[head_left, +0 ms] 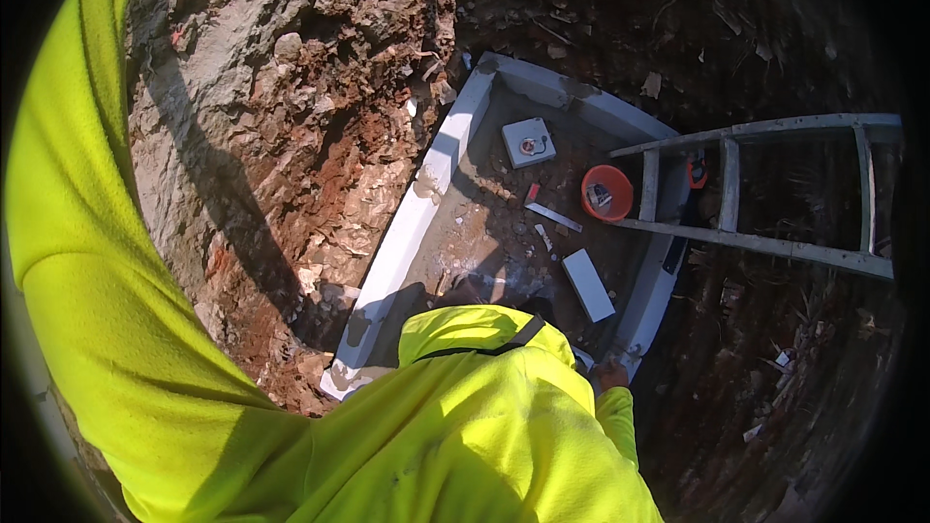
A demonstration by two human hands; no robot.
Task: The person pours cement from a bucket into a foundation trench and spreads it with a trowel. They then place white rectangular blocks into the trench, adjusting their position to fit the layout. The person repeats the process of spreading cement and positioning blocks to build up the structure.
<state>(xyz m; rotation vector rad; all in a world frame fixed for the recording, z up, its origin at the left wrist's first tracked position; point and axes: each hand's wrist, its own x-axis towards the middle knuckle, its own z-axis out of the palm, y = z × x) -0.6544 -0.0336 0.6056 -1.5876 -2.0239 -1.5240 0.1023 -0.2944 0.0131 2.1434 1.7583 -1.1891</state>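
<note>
My left arm in its bright yellow sleeve (97,329) is raised up along the left side, and its hand lies outside the picture. Low at the right, my right hand (610,375) is beside the near end of the right-hand white block wall (647,315), apparently touching it. It is small and shaded, so its finger shape and anything held are unclear. Ahead of it a loose white block (588,286) lies on the dirt floor. My yellow top (465,426), crossed by a dark strap (528,331), covers the near part of the pit.
An orange bucket (607,193) with something inside stands by a ladder (730,184) leaning on the right. A square white block (529,142) bears a small round item. A long flat pale strip (554,217) lies mid-floor. Rocky earth (320,116) rises left of the left block wall (417,203).
</note>
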